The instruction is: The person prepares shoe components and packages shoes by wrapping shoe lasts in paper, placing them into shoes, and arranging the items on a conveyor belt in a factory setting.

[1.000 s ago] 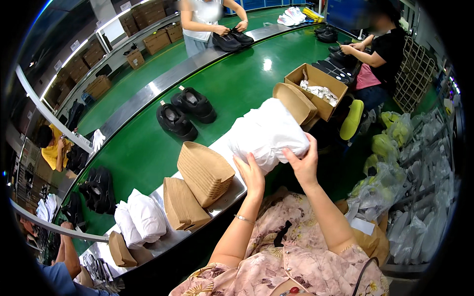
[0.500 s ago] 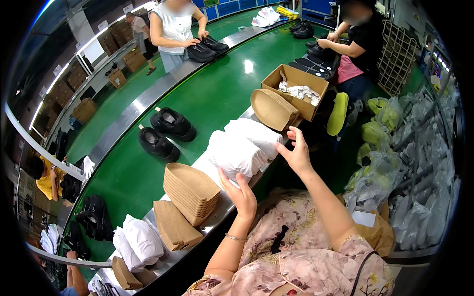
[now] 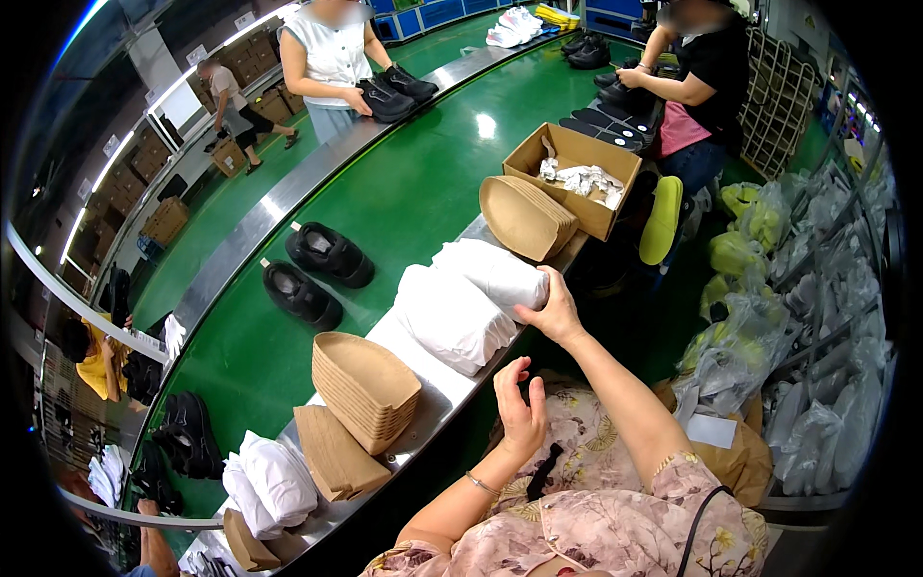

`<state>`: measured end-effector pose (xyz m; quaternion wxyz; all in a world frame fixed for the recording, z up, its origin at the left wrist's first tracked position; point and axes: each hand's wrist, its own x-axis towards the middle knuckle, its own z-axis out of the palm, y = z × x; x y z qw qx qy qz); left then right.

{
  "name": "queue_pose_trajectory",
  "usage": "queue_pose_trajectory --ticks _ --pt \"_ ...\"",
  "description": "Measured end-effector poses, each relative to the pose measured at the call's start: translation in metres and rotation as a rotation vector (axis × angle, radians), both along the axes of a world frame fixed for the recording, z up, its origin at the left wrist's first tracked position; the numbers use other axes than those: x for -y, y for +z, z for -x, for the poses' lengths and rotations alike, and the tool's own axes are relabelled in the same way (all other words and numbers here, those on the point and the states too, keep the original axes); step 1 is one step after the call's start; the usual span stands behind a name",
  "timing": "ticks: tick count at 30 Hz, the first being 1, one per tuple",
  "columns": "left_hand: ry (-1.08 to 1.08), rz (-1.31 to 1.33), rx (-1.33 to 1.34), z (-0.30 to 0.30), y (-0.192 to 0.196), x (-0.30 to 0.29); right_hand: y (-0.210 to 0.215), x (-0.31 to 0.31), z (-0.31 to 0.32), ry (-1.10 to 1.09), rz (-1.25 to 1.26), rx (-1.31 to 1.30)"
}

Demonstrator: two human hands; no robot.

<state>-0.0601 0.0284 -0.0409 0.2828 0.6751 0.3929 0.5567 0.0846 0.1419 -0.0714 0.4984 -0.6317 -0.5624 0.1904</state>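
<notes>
Two white paper bundles lie side by side on the metal ledge at the belt's near edge: a nearer one [image 3: 452, 317] and a farther one [image 3: 493, 274]. At the right end of the farther bundle, my right hand [image 3: 553, 313] grips it, with the thumb in front and the fingers over the end. My left hand [image 3: 520, 409] is raised near my body, just off the ledge, its fingers loosely bent and apart, with nothing in it. Beyond the bundles, a pair of black shoes [image 3: 330, 255] rests on the green belt [image 3: 413, 183]. What is inside the paper is hidden.
Stacked brown cardboard inserts [image 3: 365, 389] stand left of the bundles, another stack [image 3: 524, 216] to the right. Past that is an open carton [image 3: 577, 178] with crumpled paper. More white bundles [image 3: 272, 481] lie at lower left. Co-workers handle black shoes [image 3: 394, 93] across the belt.
My left hand has drawn back from the nearer bundle toward my body. My right hand has closed on the farther bundle's end. A person in the background has walked left.
</notes>
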Motion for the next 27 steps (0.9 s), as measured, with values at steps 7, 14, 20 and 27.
queue_pose_trajectory --ticks 7,14,20,27 --pt "-0.001 0.385 0.142 -0.032 -0.043 -0.03 0.019 -0.008 -0.025 0.096 -0.093 -0.478" --pt "0.058 0.824 0.497 -0.059 -0.052 -0.062 0.029 0.001 -0.013 0.093 -0.146 -0.593" --pt "-0.021 0.867 0.641 -0.061 -0.055 -0.07 0.015 -0.009 0.017 -0.064 -0.133 -0.103" --pt "0.063 0.829 0.577 -0.062 -0.033 -0.068 0.001 -0.003 0.018 -0.051 -0.059 0.065"
